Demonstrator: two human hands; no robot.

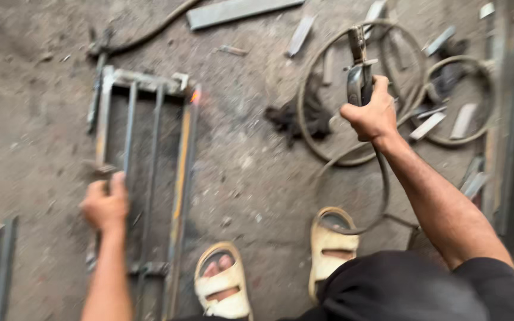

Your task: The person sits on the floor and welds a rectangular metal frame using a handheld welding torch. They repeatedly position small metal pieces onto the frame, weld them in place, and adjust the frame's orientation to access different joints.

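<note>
Steel frame (144, 172) — two hands, two sandals

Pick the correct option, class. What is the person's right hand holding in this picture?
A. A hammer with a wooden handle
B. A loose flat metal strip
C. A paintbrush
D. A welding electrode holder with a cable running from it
D: the right hand grips a welding electrode holder raised above the ground, its cable looping down toward the feet, while the left hand rests on the metal frame.
</note>
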